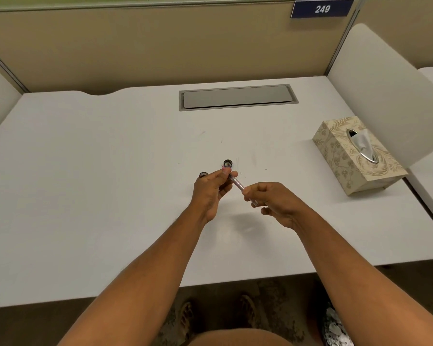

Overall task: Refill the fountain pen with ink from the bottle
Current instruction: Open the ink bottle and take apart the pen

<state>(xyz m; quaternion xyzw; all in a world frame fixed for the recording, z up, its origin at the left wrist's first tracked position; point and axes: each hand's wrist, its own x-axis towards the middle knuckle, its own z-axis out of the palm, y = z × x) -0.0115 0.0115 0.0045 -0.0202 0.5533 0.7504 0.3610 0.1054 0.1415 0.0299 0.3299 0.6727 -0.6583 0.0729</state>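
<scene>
head-worn camera looks forward and down, close over the desk.

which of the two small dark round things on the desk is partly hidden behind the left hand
The left one: it peeks out just above the left hand. The other, farther right and back, sits in full view by the pen tip.

Bare forearms, no sleeves; sandals on both feet

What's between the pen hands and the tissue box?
Nothing: in the head view, only bare white desk with faint marks lies between the right hand, gripping the pen, and the tissue box.
</scene>
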